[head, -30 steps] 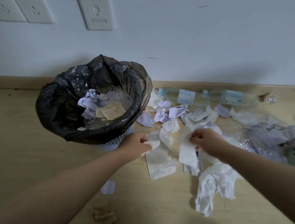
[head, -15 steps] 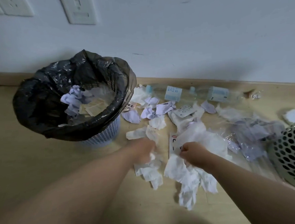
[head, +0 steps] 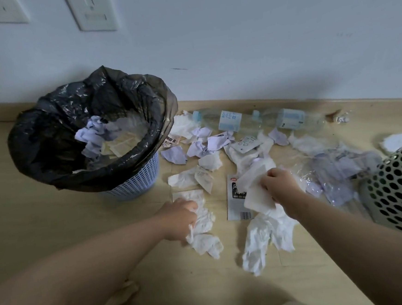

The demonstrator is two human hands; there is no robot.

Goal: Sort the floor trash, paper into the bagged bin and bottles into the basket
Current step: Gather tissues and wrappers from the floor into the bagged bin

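Note:
A blue bin lined with a black bag [head: 50, 145] stands at the left and holds crumpled paper. Crumpled paper scraps [head: 202, 149] litter the floor to its right. My left hand [head: 180, 217] grips a crumpled white tissue [head: 205, 236] on the floor. My right hand [head: 278, 186] pinches a flat white sheet [head: 256, 196] lifted over a grey printed packet [head: 235, 207]. Two clear plastic bottles [head: 231, 121] [head: 291, 118] with pale blue labels lie along the wall. The perforated white basket [head: 399, 184] sits at the right edge.
A long crumpled white tissue [head: 262, 241] lies below my right hand. Clear plastic wrap with lilac paper [head: 336, 168] spreads toward the basket. Wall sockets [head: 94, 11] sit above the bin. A skirting board [head: 287, 99] runs behind the bottles.
My left hand has closed on the white tissue on the floor. My right hand has lifted a flat sheet, uncovering the grey printed packet. The view has shifted slightly.

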